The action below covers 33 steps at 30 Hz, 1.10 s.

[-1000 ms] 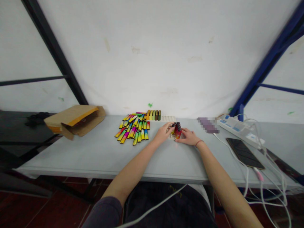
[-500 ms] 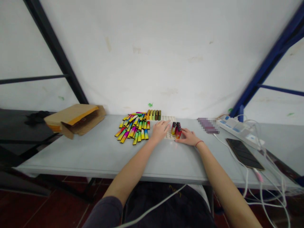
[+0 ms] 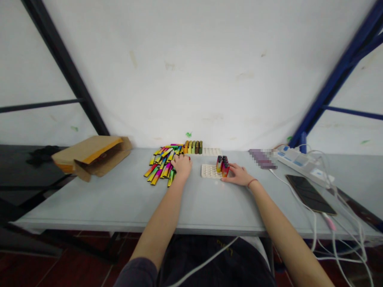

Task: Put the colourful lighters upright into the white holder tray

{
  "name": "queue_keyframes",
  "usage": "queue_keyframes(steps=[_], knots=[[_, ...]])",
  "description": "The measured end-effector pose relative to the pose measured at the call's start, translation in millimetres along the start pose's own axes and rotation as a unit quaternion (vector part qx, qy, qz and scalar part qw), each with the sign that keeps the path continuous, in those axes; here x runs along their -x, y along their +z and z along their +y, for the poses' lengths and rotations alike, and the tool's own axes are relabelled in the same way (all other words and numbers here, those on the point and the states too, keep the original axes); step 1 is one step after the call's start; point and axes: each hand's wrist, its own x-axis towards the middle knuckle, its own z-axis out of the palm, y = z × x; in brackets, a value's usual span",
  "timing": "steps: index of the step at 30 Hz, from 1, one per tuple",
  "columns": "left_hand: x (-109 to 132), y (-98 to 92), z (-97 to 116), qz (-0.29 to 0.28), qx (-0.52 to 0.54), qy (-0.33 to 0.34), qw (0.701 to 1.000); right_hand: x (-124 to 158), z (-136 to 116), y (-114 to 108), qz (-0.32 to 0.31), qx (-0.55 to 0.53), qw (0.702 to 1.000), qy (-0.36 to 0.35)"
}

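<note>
My left hand [image 3: 181, 165] lies over the right edge of a pile of colourful lighters [image 3: 161, 164] on the grey table [image 3: 119, 195]; its fingers are curled down on the lighters and I cannot see what they grip. My right hand [image 3: 239, 174] rests on the table against the right side of a white slotted tray [image 3: 209, 171], fingers touching the tray's corner. Several lighters [image 3: 222, 164] stand upright in the tray's right end. A second white tray [image 3: 211, 151] with a row of upright lighters [image 3: 193, 146] sits by the wall.
An open cardboard box [image 3: 89, 153] lies at the left of the table. At the right are a power strip [image 3: 299, 159], a dark phone [image 3: 311, 194] and loose white cables [image 3: 338, 231]. A white wall stands right behind the table.
My left hand has left the tray and moved left onto the lighter pile. The right hand has stayed by the tray.
</note>
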Motion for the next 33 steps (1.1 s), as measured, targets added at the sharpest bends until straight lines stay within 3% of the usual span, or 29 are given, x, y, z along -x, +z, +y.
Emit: queue_keyframes(steps=[15, 18, 21, 25, 30, 33], knots=[[1.2, -3.5, 8.6, -0.115, 0.001, 0.029, 0.993, 0.5, 7.1, 2.7, 0.007, 0.001, 1.000, -0.005], [1.2, 2.8, 13.5, -0.068, 0.040, 0.029, 0.996, 0.8, 7.6, 3.5, 0.014, 0.002, 1.000, -0.005], [-3.9, 7.7, 16.5, 0.009, 0.152, -0.001, 0.988, 1.1, 7.8, 3.2, 0.012, 0.008, 1.000, -0.010], [-14.1, 10.6, 15.6, 0.026, 0.350, -0.052, 0.935, 1.0, 7.2, 1.8, 0.005, 0.014, 1.000, -0.006], [-18.0, 15.2, 16.2, -0.032, 0.544, -0.077, 0.835, 0.5, 6.4, 1.5, 0.003, 0.012, 1.000, -0.006], [-17.6, 16.1, 17.3, -0.048, 0.599, -0.085, 0.795, 0.4, 5.8, 1.8, 0.003, 0.014, 1.000, -0.003]])
